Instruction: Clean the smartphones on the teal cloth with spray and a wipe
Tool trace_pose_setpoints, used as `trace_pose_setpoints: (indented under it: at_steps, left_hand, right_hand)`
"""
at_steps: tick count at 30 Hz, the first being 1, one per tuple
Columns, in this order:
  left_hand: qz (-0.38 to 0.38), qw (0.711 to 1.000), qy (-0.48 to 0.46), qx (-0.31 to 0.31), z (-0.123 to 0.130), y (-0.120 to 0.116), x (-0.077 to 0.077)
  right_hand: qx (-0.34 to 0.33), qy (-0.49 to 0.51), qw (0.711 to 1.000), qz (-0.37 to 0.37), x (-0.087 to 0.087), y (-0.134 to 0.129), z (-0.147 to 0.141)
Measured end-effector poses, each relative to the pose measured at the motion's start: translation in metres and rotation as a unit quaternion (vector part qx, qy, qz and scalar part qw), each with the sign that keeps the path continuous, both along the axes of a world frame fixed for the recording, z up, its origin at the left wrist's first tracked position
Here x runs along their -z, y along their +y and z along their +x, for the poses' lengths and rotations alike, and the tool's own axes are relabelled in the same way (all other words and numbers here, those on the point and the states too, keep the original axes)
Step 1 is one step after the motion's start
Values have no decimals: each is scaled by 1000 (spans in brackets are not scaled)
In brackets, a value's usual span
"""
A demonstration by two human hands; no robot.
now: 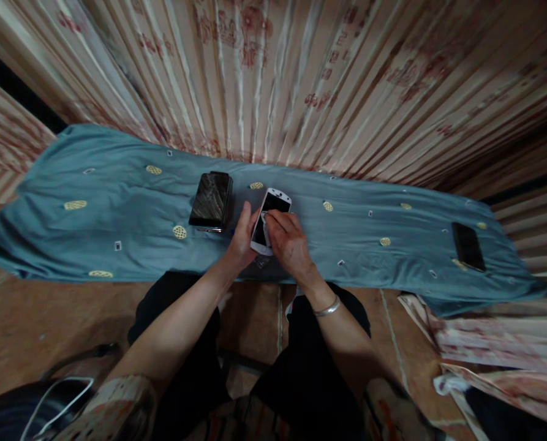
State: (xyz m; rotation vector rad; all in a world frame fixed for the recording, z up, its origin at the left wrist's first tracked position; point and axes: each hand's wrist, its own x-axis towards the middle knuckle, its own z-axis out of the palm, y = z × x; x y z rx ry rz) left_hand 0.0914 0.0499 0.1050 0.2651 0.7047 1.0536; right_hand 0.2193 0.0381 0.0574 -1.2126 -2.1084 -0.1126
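A white phone (279, 202) with a dark screen is tilted in front of me over the cloth-covered table. My left hand (242, 242) grips it along its left edge, thumb pointing up. Bent over the screen are the fingers of my right hand (292, 243), pinching a small pale wipe or cloth (266, 229) against the glass; its exact kind is hard to make out. A small greyish crumpled item (261, 261) lies below the phone, partly hidden. Left of my hands is a stack of dark phones (211, 199), the top one with a glossy, reflecting face.
A blue-green cloth (356, 236) with yellow pineapple prints covers the long narrow table. One dark phone (468, 246) lies near its right end. Patterned curtains (255, 79) hang behind. At the lower left, a white cable (66, 398) rests on something dark.
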Motion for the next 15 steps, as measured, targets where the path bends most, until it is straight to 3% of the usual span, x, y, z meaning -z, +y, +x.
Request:
trace_pose_setpoints:
  at_steps: [15]
  left_hand:
    - [39, 998, -44, 24, 12, -6, 7]
  right_hand:
    - [45, 48, 998, 3, -3, 32, 22]
